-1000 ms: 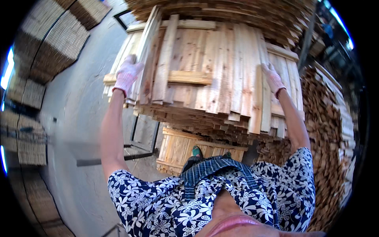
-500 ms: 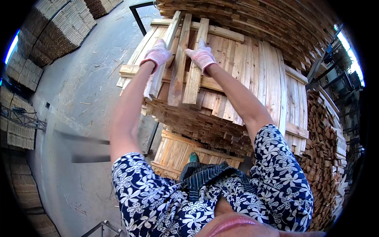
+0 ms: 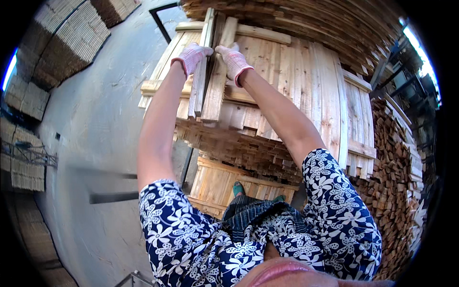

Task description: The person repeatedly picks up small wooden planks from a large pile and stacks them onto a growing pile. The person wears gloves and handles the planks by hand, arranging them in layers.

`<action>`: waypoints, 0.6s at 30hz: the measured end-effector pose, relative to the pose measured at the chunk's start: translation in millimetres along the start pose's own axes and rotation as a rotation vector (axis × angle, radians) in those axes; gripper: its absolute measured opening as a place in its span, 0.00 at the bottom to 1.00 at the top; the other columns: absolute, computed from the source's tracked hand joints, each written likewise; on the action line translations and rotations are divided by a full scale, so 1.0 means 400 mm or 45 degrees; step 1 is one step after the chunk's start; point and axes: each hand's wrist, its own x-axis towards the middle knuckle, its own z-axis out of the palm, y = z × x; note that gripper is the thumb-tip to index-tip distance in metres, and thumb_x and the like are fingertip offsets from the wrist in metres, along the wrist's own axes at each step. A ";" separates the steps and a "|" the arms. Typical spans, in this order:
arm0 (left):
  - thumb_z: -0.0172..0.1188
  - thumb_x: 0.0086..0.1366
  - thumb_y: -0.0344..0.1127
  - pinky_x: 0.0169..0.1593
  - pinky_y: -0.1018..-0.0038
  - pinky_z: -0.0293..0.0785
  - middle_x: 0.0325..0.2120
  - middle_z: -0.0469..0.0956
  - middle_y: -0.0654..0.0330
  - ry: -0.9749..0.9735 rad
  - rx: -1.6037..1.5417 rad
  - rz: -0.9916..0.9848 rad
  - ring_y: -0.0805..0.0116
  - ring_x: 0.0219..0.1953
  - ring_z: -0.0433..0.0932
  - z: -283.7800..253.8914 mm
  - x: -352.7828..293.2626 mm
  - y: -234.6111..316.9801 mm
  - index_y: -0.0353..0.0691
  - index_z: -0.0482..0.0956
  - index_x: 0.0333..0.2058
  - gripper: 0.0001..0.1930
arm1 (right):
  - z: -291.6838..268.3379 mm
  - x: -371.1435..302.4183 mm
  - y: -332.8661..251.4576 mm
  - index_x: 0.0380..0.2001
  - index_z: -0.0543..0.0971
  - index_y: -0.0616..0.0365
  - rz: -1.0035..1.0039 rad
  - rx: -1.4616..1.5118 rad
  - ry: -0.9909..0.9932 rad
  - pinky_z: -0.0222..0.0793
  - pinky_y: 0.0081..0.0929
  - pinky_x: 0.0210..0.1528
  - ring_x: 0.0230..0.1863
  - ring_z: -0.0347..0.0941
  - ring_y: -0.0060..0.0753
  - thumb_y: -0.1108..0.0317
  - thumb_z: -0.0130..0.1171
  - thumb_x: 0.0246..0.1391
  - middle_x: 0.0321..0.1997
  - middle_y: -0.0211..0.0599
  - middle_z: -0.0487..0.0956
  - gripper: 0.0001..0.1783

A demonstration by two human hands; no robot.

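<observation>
My left hand (image 3: 191,57), in a pale knitted glove with a pink cuff, presses the left side of a narrow wooden board (image 3: 196,98) that stands on its edge. My right hand (image 3: 234,63), gloved alike, is closed on a wider board (image 3: 213,98) just right of it. Between the hands the boards sit together in a tight bundle, their long sides touching. The fingertips are partly hidden behind the wood. Beneath the bundle are wooden panels (image 3: 306,91) of light planks with cross battens, on top of a tall stack of timber.
Layered boards (image 3: 296,19) rise at the far side. A heap of cut wood ends (image 3: 382,191) lies at the right. Stacked timber (image 3: 71,38) stands across the grey floor (image 3: 91,134) on the left. Near my feet is a low slatted wooden platform (image 3: 215,179).
My hands have come closer together. The boards that lay apart with gaps are now squeezed side by side, the left one tipped onto its edge.
</observation>
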 end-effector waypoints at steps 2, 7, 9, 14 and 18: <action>0.70 0.58 0.43 0.42 0.63 0.77 0.39 0.80 0.51 0.021 0.107 0.157 0.59 0.40 0.79 0.035 -0.022 0.027 0.38 0.81 0.46 0.20 | -0.054 -0.026 -0.009 0.65 0.63 0.62 -0.048 0.123 -0.133 0.74 0.37 0.51 0.50 0.79 0.47 0.52 0.60 0.58 0.52 0.55 0.79 0.38; 0.65 0.66 0.35 0.38 0.70 0.84 0.37 0.83 0.56 -0.071 -0.459 0.083 0.64 0.35 0.84 0.263 -0.227 0.212 0.35 0.81 0.44 0.12 | -0.336 -0.207 -0.044 0.68 0.64 0.63 -0.235 0.005 -0.181 0.73 0.36 0.54 0.55 0.77 0.45 0.52 0.53 0.65 0.56 0.56 0.77 0.35; 0.63 0.68 0.33 0.34 0.71 0.84 0.36 0.82 0.57 -0.219 -0.848 0.141 0.65 0.33 0.84 0.364 -0.195 0.147 0.36 0.78 0.46 0.12 | -0.476 -0.266 0.001 0.70 0.60 0.62 -0.532 -0.238 -0.226 0.71 0.35 0.61 0.63 0.72 0.44 0.54 0.53 0.66 0.67 0.56 0.69 0.37; 0.63 0.67 0.34 0.30 0.72 0.83 0.35 0.75 0.56 -0.500 -0.921 0.316 0.67 0.28 0.79 0.637 -0.222 0.180 0.37 0.62 0.58 0.25 | -0.817 -0.411 0.088 0.72 0.60 0.50 -0.380 -0.702 -0.019 0.73 0.37 0.64 0.67 0.70 0.47 0.61 0.54 0.66 0.75 0.52 0.62 0.34; 0.63 0.68 0.34 0.35 0.66 0.83 0.37 0.73 0.53 -0.469 -0.730 0.708 0.61 0.30 0.79 0.870 -0.167 0.149 0.35 0.63 0.60 0.27 | -1.023 -0.413 0.120 0.74 0.57 0.42 0.031 -1.256 0.337 0.73 0.45 0.61 0.61 0.74 0.58 0.64 0.55 0.62 0.68 0.58 0.67 0.38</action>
